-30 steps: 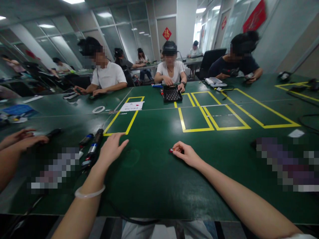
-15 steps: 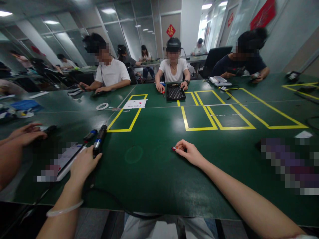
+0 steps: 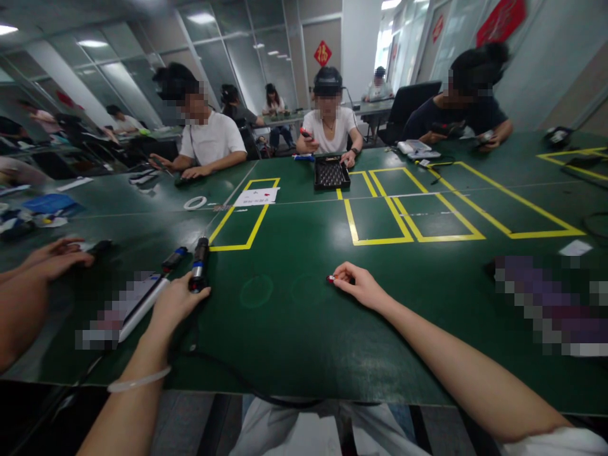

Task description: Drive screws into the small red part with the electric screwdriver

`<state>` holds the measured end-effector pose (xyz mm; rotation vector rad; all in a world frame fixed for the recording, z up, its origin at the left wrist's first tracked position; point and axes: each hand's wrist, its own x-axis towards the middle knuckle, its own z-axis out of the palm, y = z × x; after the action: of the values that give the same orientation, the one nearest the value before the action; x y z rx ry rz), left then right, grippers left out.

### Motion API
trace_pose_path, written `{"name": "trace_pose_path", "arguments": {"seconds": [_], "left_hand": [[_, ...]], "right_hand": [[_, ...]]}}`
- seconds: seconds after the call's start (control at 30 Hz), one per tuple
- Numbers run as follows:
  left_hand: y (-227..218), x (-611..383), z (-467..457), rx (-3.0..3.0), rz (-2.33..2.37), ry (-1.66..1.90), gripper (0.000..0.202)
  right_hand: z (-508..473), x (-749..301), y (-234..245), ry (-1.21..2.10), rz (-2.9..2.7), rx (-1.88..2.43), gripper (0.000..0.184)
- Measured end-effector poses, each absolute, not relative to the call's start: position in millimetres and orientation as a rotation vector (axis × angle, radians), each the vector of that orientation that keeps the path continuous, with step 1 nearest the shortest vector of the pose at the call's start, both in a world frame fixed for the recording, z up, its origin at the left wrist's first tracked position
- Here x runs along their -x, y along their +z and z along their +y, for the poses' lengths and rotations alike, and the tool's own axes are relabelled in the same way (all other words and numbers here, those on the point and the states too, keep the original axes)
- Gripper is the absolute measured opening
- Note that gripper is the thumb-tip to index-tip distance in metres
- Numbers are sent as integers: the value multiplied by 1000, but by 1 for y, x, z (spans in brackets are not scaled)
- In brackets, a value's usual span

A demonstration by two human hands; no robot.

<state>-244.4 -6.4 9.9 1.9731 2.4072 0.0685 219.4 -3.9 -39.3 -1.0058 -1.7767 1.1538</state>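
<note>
My left hand point(image 3: 175, 304) is closed round the near end of a black corded tool with a blue and silver band point(image 3: 198, 266) that lies on the green table point(image 3: 294, 342). Its black cable point(image 3: 237, 380) trails back toward me over the table edge. A second, similar black and blue tool point(image 3: 171, 258) lies just to its left. My right hand point(image 3: 360, 286) rests on the table to the right, its fingertips pinched on a small red object point(image 3: 330, 278).
A phone or tablet point(image 3: 137, 301) lies left of my left hand. Another person's hands point(image 3: 50, 256) rest at the far left. Yellow tape rectangles point(image 3: 408, 209) mark the table's middle. Across sit three people, one with a black tray point(image 3: 331, 173). A white tape ring point(image 3: 195, 202) and a paper sheet point(image 3: 257, 197) lie beyond.
My left hand drew back from the table's middle to the left and closed on the corded tool. The tool's tip has swung slightly to the right. My right hand stayed in place.
</note>
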Motion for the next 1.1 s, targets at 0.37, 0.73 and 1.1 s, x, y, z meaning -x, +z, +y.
{"name": "trace_pose_path", "arguments": {"seconds": [0.37,0.73,1.1], "left_hand": [[5,91,4,-2328,2105,95,68],[4,-30,-4,-2562,1675,151,68],[-4,-32,-8,-2545,1667,250,66]], "right_hand": [[-3,-220,-43,1132,-1791,1000,24],[-4,-222,-41,992,-1844,1033,10],[4,-210,-49,899,-1955,1046,9]]}}
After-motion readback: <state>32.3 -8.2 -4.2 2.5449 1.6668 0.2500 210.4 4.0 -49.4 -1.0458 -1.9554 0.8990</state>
